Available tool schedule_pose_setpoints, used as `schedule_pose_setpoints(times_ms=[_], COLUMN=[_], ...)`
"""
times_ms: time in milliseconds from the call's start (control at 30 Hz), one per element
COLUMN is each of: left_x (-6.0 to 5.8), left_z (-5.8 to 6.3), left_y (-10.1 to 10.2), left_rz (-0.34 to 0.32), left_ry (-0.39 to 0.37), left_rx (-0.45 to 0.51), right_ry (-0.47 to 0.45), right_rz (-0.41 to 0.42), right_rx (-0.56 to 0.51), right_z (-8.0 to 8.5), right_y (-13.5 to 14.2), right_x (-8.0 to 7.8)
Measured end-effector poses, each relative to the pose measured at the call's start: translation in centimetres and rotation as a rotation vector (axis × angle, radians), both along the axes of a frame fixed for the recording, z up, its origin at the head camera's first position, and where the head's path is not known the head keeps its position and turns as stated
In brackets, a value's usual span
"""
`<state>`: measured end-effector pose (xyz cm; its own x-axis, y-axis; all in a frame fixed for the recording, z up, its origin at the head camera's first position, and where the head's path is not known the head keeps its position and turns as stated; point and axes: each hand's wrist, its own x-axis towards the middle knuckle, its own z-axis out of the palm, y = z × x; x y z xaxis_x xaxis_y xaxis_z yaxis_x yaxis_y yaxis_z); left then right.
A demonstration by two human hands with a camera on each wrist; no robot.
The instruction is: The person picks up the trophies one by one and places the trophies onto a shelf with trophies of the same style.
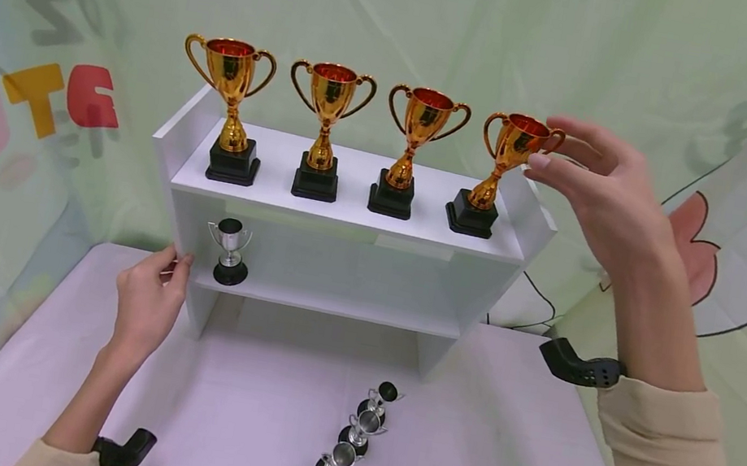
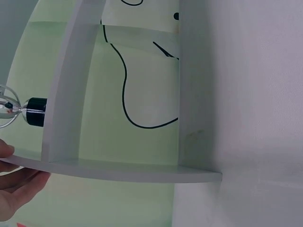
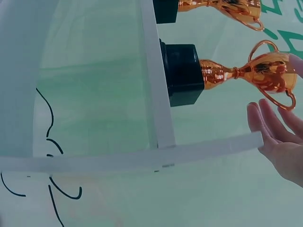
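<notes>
At the left end of the white shelf unit [image 1: 332, 304], my left hand [image 1: 149, 298] pinches the edge of the side panel [image 2: 128, 172], thumb on one face and fingers on the other. A small silver trophy [image 1: 231, 246] on a black base stands on the middle board beside that hand. My right hand [image 1: 610, 190] is at the top right, its thumb and fingers around one handle of the rightmost gold trophy [image 3: 272, 73]. That trophy's black base [image 3: 182, 74] sits on the top board.
Three more gold trophies stand in a row along the top board: the left one [image 1: 231, 65], the second [image 1: 333, 86] and the third [image 1: 426, 114]. Three small silver trophies [image 1: 362, 422] stand close together on the white-covered table [image 1: 493, 451] in front. Printed cloth [image 1: 525, 36] hangs behind.
</notes>
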<state>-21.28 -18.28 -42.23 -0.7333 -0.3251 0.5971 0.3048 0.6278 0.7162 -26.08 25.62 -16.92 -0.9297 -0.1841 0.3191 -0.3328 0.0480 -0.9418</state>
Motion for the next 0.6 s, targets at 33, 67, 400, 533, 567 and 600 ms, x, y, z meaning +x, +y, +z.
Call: schedule_pose_setpoints(times_ms=[33, 67, 400, 533, 567, 600], left_x=[0.0, 0.0, 0.0, 0.0, 0.0, 0.0], left_z=[0.0, 0.0, -0.1, -0.1, -0.1, -0.1], left_y=[0.0, 0.0, 0.0, 0.0, 0.0, 0.1], left_rz=[0.0, 0.002, -0.003, -0.003, -0.002, -0.001], left_ry=[-0.001, -0.001, 0.001, 0.0, 0.0, 0.001], left_rx=[0.0, 0.001, 0.004, 0.003, 0.002, 0.001], right_ry=[-0.003, -0.005, -0.006, 0.001, 0.002, 0.003], right_rz=[-0.003, -0.007, 0.015, 0.009, 0.003, -0.006], right_rx=[-0.005, -0.005, -0.035, -0.032, -0.025, -0.014], right_z=[-0.1, -0.2, -0.9, -1.2, -1.2, -1.3], right_y=[0.2, 0.4, 1.8, 2.3, 2.4, 2.6], right_x=[0.1, 0.2, 1.0, 1.2, 1.3, 1.4])
